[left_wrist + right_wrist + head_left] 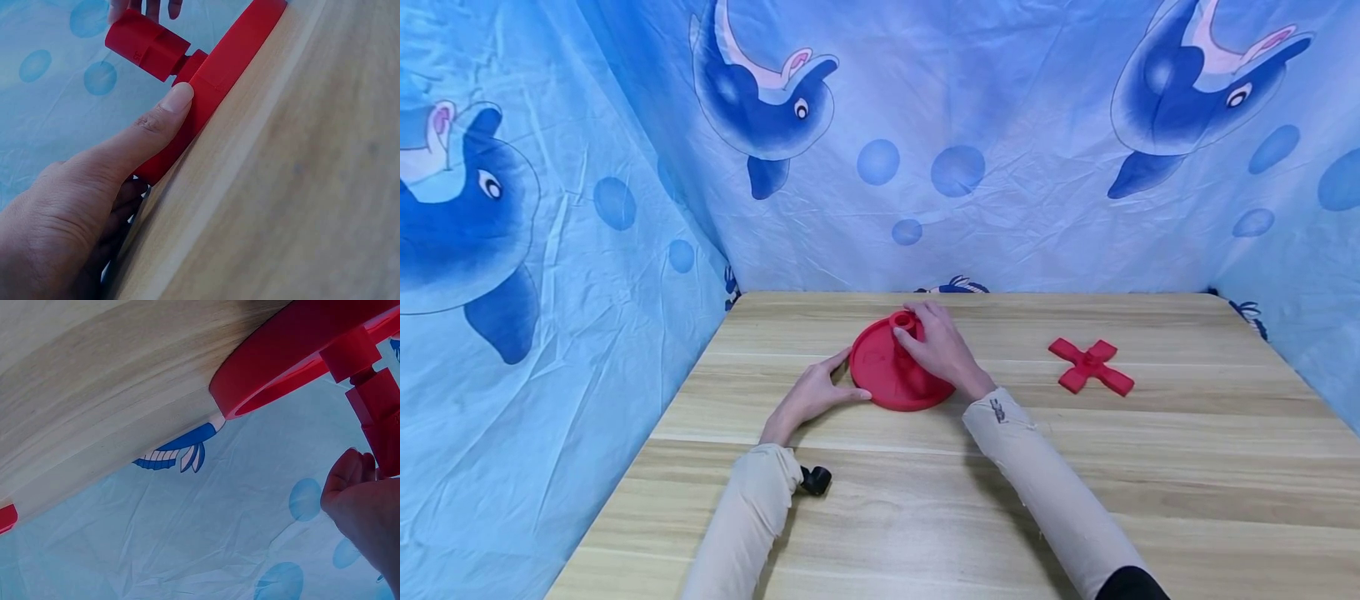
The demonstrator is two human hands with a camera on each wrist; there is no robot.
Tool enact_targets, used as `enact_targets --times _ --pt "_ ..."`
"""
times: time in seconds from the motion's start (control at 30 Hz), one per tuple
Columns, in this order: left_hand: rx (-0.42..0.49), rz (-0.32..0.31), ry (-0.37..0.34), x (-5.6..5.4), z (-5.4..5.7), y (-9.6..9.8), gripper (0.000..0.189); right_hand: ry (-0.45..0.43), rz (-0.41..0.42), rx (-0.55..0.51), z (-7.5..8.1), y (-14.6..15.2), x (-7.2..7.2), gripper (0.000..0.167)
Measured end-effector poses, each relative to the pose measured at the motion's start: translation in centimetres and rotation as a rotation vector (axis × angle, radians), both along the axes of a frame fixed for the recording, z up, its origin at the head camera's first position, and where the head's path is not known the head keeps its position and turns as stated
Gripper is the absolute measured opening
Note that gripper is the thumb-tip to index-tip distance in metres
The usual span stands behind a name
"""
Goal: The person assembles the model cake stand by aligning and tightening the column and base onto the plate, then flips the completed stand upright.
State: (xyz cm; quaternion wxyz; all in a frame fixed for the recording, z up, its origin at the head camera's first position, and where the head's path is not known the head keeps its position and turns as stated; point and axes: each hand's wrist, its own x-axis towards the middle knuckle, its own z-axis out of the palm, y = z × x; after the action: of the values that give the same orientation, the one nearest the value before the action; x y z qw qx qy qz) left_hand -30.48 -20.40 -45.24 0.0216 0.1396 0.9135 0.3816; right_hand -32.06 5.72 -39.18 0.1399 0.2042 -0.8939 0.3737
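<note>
Red round dish [876, 385], rim raised, lying on the wood-grain counter [910, 508], toward the far edge and left of centre.

Left hand [816, 393] at the left side of the dish, clamped on its rim. Thumb against the near-left edge, fingers around the far-left edge. In the left wrist view, thumb tip on the rim's outer wall; fingers largely hidden.

Right hand [943, 346] in over the right part of the dish, clamped on a red post [147, 45] close to its top. Thumb on the near side, fingers on the far side. Post upright above the middle of the dish, round hole in the upper end. In the wrist views: thick upper section, narrow neck [180, 66] below, then a short stub [191, 66] at the dish. Depth of fit at the neck: cannot tell.

Right of the dish, well apart from it: red cross-shaped piece [1090, 367], flat on the counter, 4 flared arms, small raised hub.

Pale sleeves [741, 508] on 2 arms, in from the near side. Small black object [817, 481] beside the left cuff; black band [1131, 583] on the right arm at the near edge of view.

Far, left and right of the counter: blue cloth [1037, 237], creased, with 3 printed dolphins [767, 100] and darker blue spots.
</note>
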Motion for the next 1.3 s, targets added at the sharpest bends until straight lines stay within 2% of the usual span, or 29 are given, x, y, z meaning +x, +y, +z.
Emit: enact_targets --times 0.2,0.4,0.63,0.87,1.17,1.3 --pt "0.006 -0.001 -0.001 0.06 0.01 0.04 0.105 0.003 -0.008 -0.004 -0.08 0.04 -0.04 0.052" --pt "0.006 -0.004 -0.001 0.10 0.02 0.07 0.105 -0.005 -0.036 -0.007 -0.11 0.08 -0.05 0.056" --pt "0.014 -0.006 -0.007 0.05 -0.01 0.00 0.106 0.010 0.003 0.003 -0.04 0.09 -0.05 0.053" --pt "0.003 -0.006 -0.006 0.02 -0.03 -0.06 0.106 0.017 -0.020 0.007 -0.13 0.04 -0.07 0.054" --pt "0.006 -0.005 0.003 0.19 0.12 0.00 0.106 0.028 0.012 -0.011 -0.24 0.08 -0.10 0.050" --pt "0.006 -0.007 0.011 0.23 0.05 0.04 0.105 0.026 -0.003 -0.017 -0.32 0.05 -0.09 0.050"
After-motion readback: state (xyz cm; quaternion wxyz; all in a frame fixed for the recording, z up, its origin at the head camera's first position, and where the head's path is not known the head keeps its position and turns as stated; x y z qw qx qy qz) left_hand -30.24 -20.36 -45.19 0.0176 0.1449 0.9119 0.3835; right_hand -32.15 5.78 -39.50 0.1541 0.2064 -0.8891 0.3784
